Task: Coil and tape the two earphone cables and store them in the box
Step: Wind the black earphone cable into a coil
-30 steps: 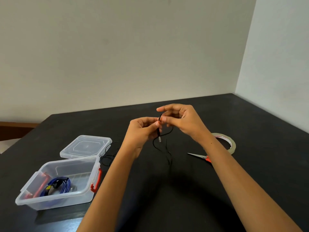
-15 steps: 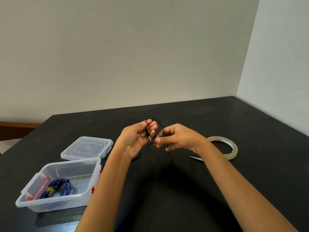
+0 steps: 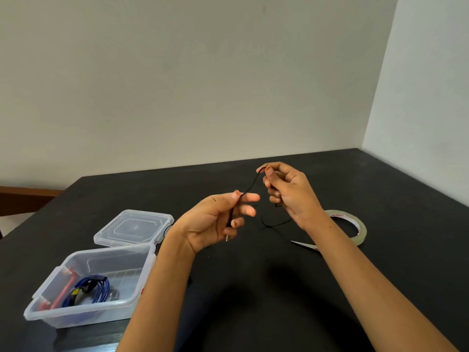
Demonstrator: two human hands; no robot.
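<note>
Both hands are raised over the black table (image 3: pixel 253 288) with a thin black earphone cable (image 3: pixel 250 185) stretched between them. The left hand (image 3: pixel 215 219) has its fingers curled loosely around the cable, the metal plug (image 3: pixel 226 238) sticking out below its palm. The right hand (image 3: pixel 286 190), higher and farther away, pinches the cable between thumb and forefinger; the rest of the cable hangs in a loop below that hand toward the table. To the left of the left hand, and nearer the person, sits a clear plastic box (image 3: pixel 86 283) with a coiled blue cable (image 3: pixel 95 290) inside. Its lid (image 3: pixel 133 227) lies just behind it. Behind the right forearm lie a roll of clear tape (image 3: pixel 355 224) and scissors (image 3: pixel 303 245), partly hidden.
</note>
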